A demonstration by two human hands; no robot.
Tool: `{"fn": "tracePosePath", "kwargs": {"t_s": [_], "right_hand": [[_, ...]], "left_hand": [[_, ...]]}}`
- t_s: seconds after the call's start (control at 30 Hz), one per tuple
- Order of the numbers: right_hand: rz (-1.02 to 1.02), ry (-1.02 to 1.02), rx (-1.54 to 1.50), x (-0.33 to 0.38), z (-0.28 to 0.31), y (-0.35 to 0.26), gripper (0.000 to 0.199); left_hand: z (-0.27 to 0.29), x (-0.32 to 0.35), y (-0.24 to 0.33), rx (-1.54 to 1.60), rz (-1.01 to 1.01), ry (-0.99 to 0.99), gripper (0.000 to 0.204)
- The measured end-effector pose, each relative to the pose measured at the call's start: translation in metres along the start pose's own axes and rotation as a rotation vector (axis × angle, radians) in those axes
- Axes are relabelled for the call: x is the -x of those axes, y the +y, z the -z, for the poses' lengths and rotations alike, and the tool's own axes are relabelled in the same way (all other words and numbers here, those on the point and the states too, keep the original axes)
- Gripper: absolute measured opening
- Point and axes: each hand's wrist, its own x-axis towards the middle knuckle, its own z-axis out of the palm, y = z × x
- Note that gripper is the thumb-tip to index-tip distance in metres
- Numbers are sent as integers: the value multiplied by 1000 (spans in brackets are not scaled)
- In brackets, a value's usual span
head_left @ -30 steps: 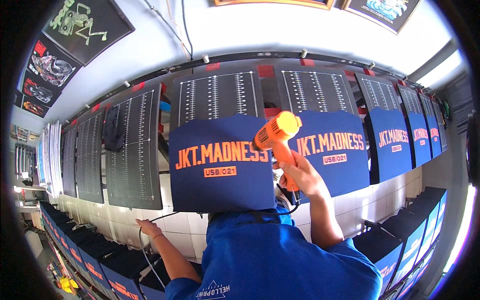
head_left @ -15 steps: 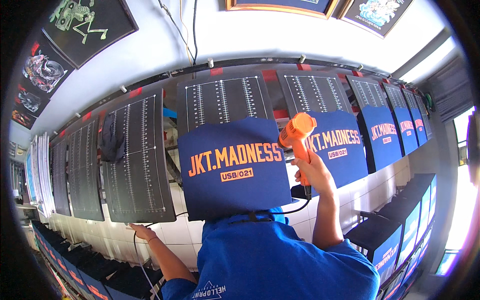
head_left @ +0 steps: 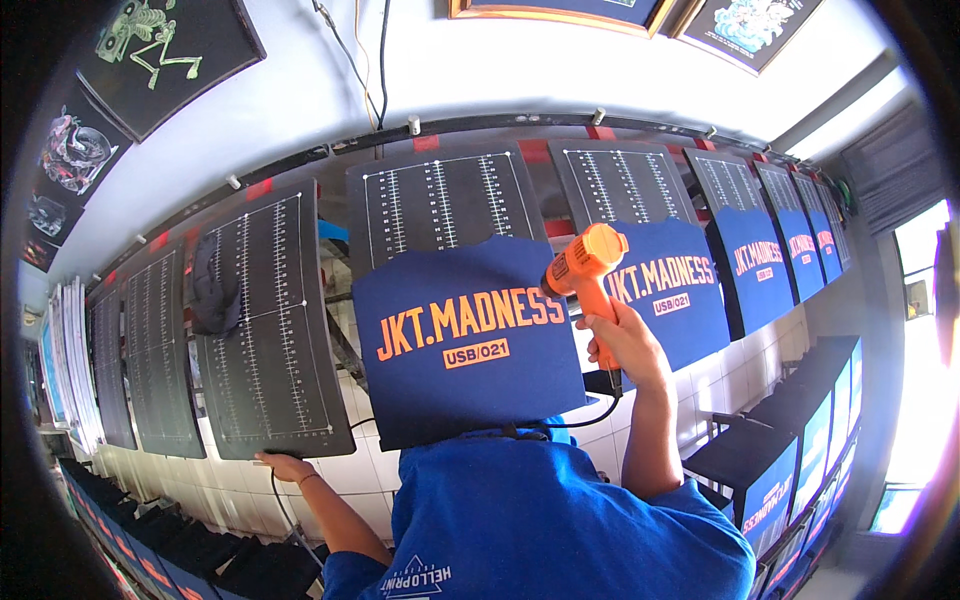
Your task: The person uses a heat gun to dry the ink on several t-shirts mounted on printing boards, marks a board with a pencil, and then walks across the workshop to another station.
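My right hand [head_left: 630,345] is wrapped around the handle of an orange heat gun [head_left: 592,262]. Its nozzle points left at the end of the orange lettering on a navy fabric panel [head_left: 470,395], which covers the lower part of a black board [head_left: 415,180]. From the handle's base a black cord [head_left: 605,412] runs down and passes behind my blue shirt. My left hand [head_left: 287,467] is at the lower edge of a bare black board [head_left: 285,390], its fingers closed where a cable [head_left: 283,505] passes through; its fingertips are partly hidden.
More boards with printed navy panels [head_left: 665,300] line up to the right. A dark crumpled cloth [head_left: 215,285] lies on a board at left. Racks of navy printed pieces [head_left: 765,475] stand low on both sides. Framed pictures [head_left: 745,30] hang on the wall.
The heat gun has shifted slightly left over the lettering. My left hand has come up against the bare board's lower edge. The whole view has tilted a little.
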Motion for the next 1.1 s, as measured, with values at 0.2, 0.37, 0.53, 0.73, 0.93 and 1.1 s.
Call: {"fn": "tracePosePath", "kwargs": {"t_s": [0.2, 0.37, 0.53, 0.73, 0.93, 1.1], "right_hand": [[-22, -48, 52, 9, 4, 3, 29], [-42, -11, 66, 21, 5, 10, 32], [-68, -27, 83, 32, 11, 18, 41], [-53, 3, 32, 42, 8, 23, 28], [-90, -107, 61, 34, -3, 24, 27], [-76, -143, 135, 25, -9, 14, 31]], "left_hand": [[0, -15, -10, 28, -9, -46, 93], [-1, -13, -12, 30, -19, -73, 92], [-4, -5, -9, 51, -18, -81, 92], [-1, -24, -19, 58, -39, -63, 91], [-2, -3, -9, 66, -26, -74, 89], [-3, -3, -8, 92, -42, -104, 85]]}}
